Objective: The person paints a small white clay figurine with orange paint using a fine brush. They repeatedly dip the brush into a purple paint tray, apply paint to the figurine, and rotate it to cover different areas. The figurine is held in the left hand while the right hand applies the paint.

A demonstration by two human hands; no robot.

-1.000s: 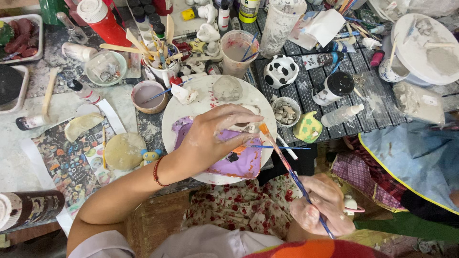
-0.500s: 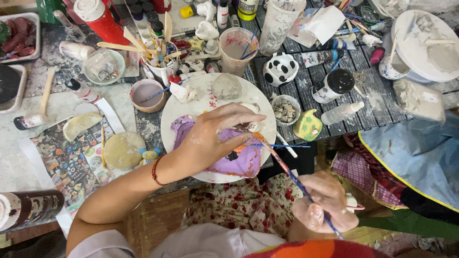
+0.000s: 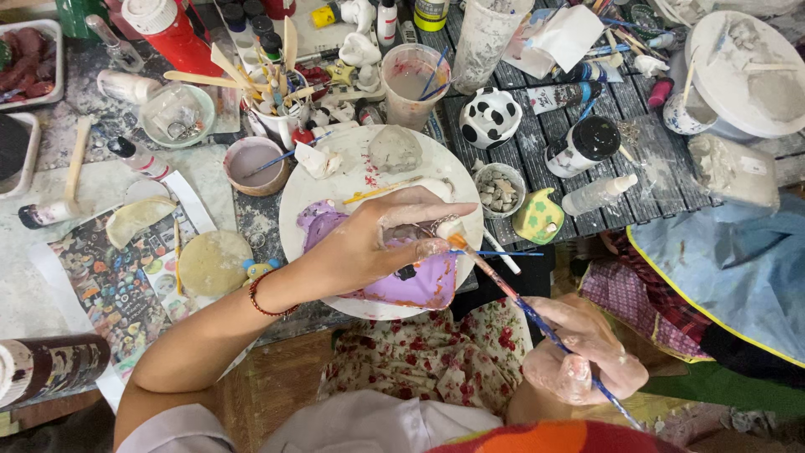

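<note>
Over the white plate (image 3: 335, 189), our left hand (image 3: 369, 243) pinches a small purple-painted figure (image 3: 415, 281) while our right hand (image 3: 579, 352) grips a paintbrush (image 3: 511, 294) whose tip touches it.

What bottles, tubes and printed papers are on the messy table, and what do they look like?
Red bottle: top left, white cap.
Paint bottle: right of the white plate, white body, black cap.
Printed sheet: left, colourful small pictures.
Dark labelled roll: bottom left, lying down.
Yellow bottle: top centre.
</note>
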